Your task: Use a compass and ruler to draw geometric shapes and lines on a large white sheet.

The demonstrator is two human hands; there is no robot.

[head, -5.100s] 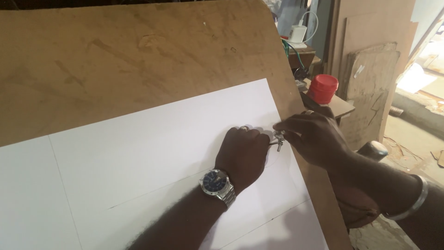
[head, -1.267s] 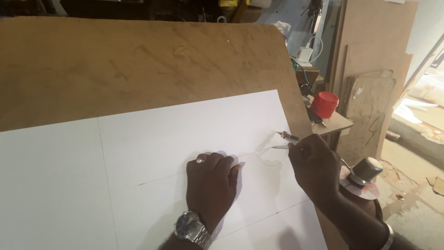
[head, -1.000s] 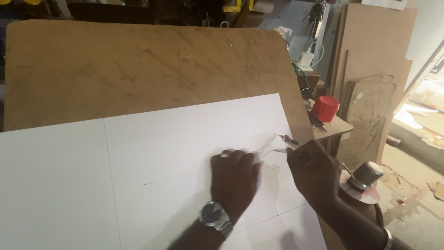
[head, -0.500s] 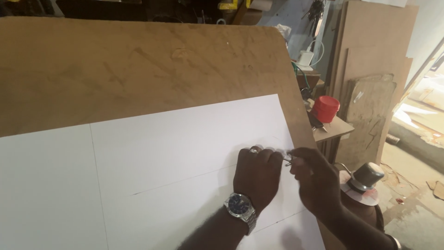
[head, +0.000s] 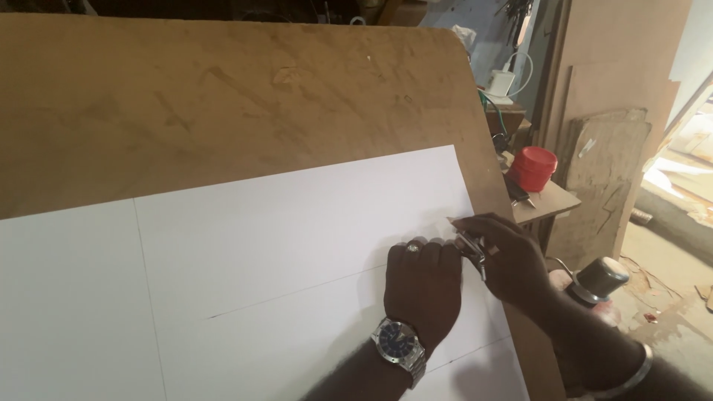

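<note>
While the left hand [head: 422,286] presses flat on the large white sheet [head: 282,245] near the wooden desk's [head: 223,96] right edge, the right hand [head: 505,256] pinches a small metal compass [head: 471,245] there, marking; the stroke needs steady pressure.

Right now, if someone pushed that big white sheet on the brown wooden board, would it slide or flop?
The big white sheet looks thin and flat, so it would probably flop if lifted by one edge. It lies smooth on the brown wooden board, so it may slide easily; the left hand resting on it likely keeps it from shifting. It seems light for its size.
</note>
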